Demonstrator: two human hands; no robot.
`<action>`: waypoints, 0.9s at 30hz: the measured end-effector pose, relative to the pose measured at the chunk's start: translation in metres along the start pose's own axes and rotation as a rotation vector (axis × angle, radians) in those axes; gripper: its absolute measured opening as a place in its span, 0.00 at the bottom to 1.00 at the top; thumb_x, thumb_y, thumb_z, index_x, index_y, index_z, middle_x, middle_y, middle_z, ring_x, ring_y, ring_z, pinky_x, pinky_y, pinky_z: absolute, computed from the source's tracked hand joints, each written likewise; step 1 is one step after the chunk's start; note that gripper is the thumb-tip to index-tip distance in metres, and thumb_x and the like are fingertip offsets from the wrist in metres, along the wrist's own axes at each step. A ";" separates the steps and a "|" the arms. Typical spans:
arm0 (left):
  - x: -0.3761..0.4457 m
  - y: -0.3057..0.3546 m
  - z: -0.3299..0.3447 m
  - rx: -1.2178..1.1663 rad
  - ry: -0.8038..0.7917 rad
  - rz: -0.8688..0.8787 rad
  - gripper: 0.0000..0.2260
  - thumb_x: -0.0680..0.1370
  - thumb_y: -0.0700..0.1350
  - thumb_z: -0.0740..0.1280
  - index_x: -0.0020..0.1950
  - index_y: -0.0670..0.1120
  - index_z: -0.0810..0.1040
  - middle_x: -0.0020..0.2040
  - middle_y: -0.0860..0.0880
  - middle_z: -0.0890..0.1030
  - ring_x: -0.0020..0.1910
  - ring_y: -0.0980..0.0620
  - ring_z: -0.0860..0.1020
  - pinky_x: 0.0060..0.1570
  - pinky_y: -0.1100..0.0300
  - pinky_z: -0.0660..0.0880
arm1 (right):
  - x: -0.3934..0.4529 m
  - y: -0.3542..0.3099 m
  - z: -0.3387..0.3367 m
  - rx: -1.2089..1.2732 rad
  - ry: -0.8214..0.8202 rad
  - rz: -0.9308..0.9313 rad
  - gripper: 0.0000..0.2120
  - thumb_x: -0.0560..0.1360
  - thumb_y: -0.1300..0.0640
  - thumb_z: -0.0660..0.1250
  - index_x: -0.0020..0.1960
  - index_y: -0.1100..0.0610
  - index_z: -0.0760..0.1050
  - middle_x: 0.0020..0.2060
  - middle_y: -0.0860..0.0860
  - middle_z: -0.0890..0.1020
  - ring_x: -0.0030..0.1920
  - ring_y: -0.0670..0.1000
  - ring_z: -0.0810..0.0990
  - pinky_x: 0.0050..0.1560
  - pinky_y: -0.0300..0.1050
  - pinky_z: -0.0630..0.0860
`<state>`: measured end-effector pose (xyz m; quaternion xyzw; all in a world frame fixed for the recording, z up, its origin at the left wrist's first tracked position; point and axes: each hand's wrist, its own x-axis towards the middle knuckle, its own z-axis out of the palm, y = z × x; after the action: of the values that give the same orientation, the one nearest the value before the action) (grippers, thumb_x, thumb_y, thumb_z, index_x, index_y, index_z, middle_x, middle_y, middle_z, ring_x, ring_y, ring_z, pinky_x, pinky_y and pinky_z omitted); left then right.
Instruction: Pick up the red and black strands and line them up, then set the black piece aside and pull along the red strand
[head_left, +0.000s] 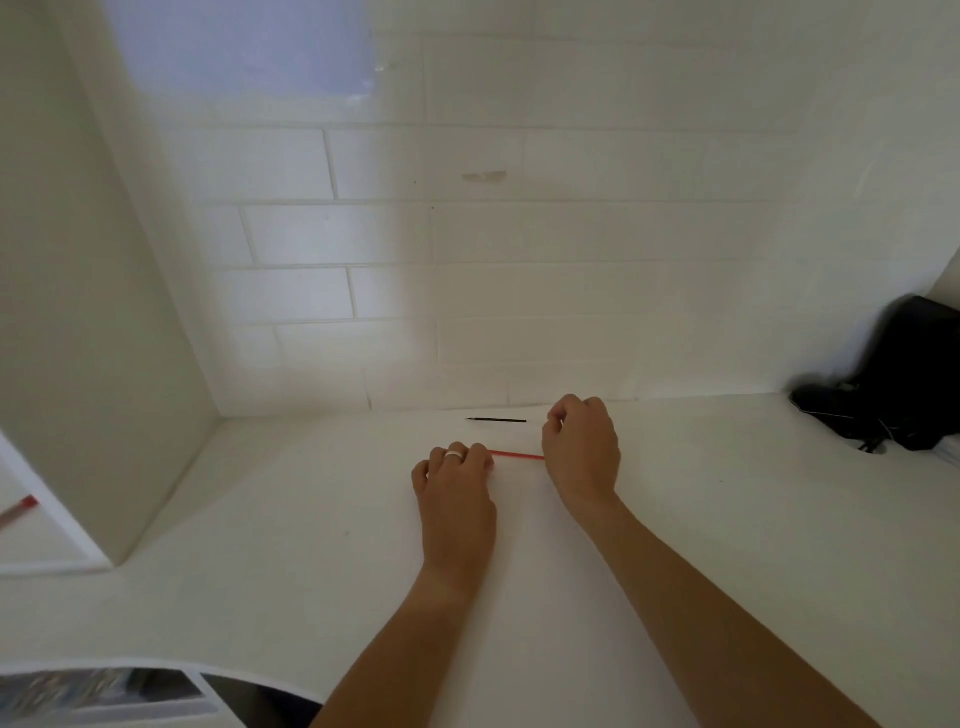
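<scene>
A thin red stick (517, 455) lies on the white desk (311, 519) between my two hands. My left hand (457, 486), with a ring on one finger, has its fingers curled round the stick's left end. My right hand (582, 449) is curled over the right end, which is hidden under it. A thin black stick (496, 420) lies just behind, near the wall, to the left of my right hand's knuckles.
A white tiled wall rises behind the desk. A white cabinet side (104, 338) stands at the left, with a red-tipped pen (18, 510) beyond it. A black object with cables (893, 384) sits in the far right corner. The desk's front edge curves at bottom left.
</scene>
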<state>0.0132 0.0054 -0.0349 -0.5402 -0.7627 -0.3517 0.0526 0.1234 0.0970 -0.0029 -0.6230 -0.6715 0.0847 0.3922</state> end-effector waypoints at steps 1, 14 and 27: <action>0.000 0.000 0.000 -0.002 -0.001 -0.003 0.18 0.71 0.28 0.59 0.50 0.47 0.80 0.45 0.51 0.80 0.50 0.48 0.75 0.55 0.60 0.59 | -0.001 0.003 0.001 -0.061 -0.013 -0.030 0.04 0.76 0.62 0.65 0.47 0.56 0.78 0.47 0.52 0.76 0.43 0.54 0.77 0.38 0.45 0.69; -0.001 0.000 -0.004 0.004 0.043 -0.111 0.21 0.66 0.27 0.60 0.51 0.46 0.80 0.46 0.48 0.80 0.49 0.45 0.75 0.56 0.53 0.66 | -0.001 0.014 -0.003 -0.166 -0.266 -0.344 0.08 0.80 0.57 0.65 0.51 0.52 0.83 0.48 0.48 0.80 0.52 0.51 0.75 0.46 0.46 0.77; -0.004 0.001 -0.008 0.133 0.058 -0.231 0.18 0.68 0.27 0.60 0.52 0.42 0.78 0.49 0.43 0.79 0.51 0.41 0.75 0.57 0.50 0.70 | -0.046 0.036 -0.028 -0.317 0.011 -0.440 0.17 0.64 0.75 0.69 0.47 0.57 0.77 0.38 0.51 0.78 0.39 0.54 0.76 0.35 0.44 0.72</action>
<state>0.0135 -0.0024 -0.0298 -0.4336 -0.8396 -0.3197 0.0694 0.1644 0.0525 -0.0251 -0.5162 -0.7935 -0.1122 0.3023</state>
